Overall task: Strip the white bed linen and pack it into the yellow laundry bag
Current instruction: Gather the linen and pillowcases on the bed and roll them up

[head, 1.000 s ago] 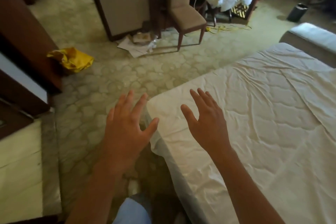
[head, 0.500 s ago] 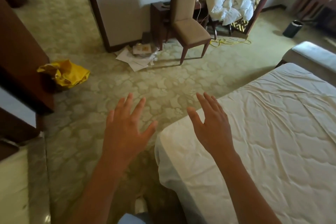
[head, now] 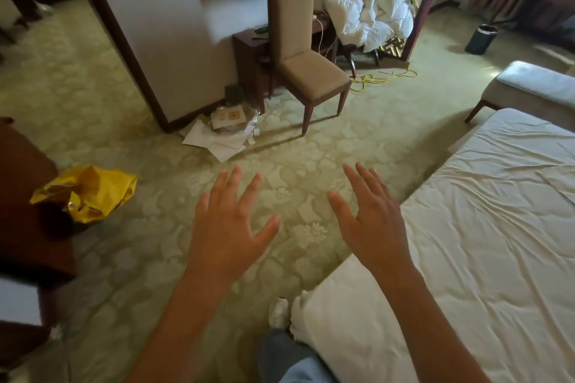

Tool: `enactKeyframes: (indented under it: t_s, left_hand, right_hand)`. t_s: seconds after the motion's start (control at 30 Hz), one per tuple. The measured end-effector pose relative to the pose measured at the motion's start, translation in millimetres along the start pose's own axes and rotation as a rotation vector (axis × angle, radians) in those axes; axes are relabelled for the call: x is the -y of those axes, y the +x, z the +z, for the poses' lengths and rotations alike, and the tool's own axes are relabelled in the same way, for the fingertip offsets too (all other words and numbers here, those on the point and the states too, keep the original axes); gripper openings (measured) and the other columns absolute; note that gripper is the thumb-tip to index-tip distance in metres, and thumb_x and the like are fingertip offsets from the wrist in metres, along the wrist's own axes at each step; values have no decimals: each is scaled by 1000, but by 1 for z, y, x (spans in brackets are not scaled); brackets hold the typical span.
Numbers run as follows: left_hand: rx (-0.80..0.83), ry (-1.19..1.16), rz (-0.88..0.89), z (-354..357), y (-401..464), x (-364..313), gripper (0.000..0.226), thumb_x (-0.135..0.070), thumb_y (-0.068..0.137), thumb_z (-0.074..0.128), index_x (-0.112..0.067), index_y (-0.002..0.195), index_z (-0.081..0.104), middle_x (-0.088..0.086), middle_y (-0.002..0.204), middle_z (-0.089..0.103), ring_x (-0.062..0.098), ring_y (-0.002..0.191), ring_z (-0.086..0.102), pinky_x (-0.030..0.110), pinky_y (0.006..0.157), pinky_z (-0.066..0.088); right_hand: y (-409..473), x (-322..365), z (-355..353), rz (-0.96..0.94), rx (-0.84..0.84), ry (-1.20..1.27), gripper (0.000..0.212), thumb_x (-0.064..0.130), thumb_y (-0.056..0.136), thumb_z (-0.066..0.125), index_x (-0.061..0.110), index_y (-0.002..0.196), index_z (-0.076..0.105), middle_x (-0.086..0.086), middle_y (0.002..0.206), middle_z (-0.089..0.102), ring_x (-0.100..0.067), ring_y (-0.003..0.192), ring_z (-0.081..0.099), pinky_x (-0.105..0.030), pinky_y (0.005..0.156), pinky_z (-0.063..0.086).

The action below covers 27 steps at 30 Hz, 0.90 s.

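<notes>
A crumpled yellow laundry bag (head: pixel 88 193) lies on the carpet at the left, beside dark wooden furniture. The bed (head: pixel 466 258) fills the lower right, covered by a wrinkled white sheet. White duvets (head: pixel 370 6) are heaped on a seat at the back. My left hand (head: pixel 228 224) hovers over the carpet with fingers spread, holding nothing. My right hand (head: pixel 370 214) hovers by the bed's near corner, fingers straight, also empty.
A tan chair (head: pixel 305 65) stands in front of a dark desk by the wall. Loose papers and rubbish (head: pixel 224 134) lie at the wall's foot. A yellow cable (head: pixel 382 76) runs on the floor. An upholstered bench (head: pixel 529 90) and a black bin (head: pixel 480 39) stand at the right.
The view has swung up and left, so the bed slid to the lower right and the yellow bag appears nearer. Both hands stay raised and empty, now over carpet.
</notes>
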<state>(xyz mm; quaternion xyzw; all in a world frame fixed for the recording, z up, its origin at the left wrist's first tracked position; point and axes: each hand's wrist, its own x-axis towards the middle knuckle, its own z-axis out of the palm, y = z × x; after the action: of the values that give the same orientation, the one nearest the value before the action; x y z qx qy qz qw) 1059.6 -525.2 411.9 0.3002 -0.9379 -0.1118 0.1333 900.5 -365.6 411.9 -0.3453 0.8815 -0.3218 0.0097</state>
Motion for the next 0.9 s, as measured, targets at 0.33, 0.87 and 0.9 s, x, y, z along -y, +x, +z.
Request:
enactKeyframes:
  t_s: [0.33,0.87,0.9]
  left_hand:
    - [56,65,125,39,254,30,83,-73,85,24,-30,156,27,8,165,16,24,154,8,55,122,13]
    - [96,-50,405,157,594,-32,83,-74,85,29,-26,152,38,14,162,25,31,152,15,61,118,12]
    - [95,-58,431,167,620,-40,84,-75,85,29,-26,152,38,14,162,25,32,152,16,61,118,12]
  right_hand:
    - [213,-34,61,128,-18,-35,77,74,89,14,37,155,21,7,166,10,-13,153,-1,-37,121,5]
    - [489,-140,67,293,-240,-257,81,78,90,6,35,156,22,4,167,0,-18,153,-11,-50,123,-2]
    - [509,-150,67,312,-255,-282,80,78,90,6,35,156,22,4,167,0,-19,153,-10,-50,123,-2]
